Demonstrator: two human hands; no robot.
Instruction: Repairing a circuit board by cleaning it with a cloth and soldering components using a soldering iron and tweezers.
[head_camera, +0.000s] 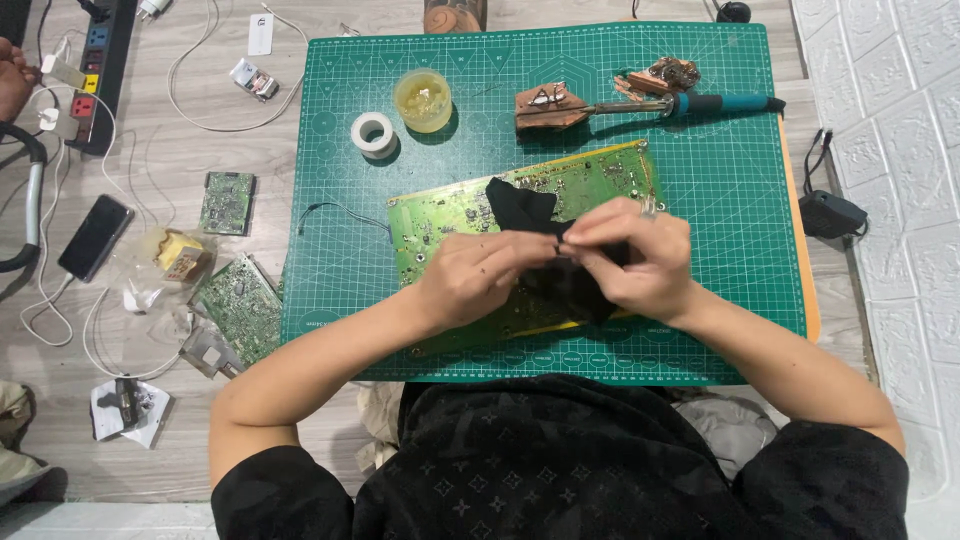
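Both hands, left hand (470, 275) and right hand (632, 262), pinch a limp black cloth (520, 207) over a flat green circuit board (450, 215) lying slantwise, its long axis rising rightward.

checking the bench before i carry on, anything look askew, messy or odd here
The large green circuit board lies tilted across the cutting mat, not square to its grid. Both hands, left and right, pinch a black cloth over it. Loose boards and torn wrappers lie scattered on the floor left of the mat.
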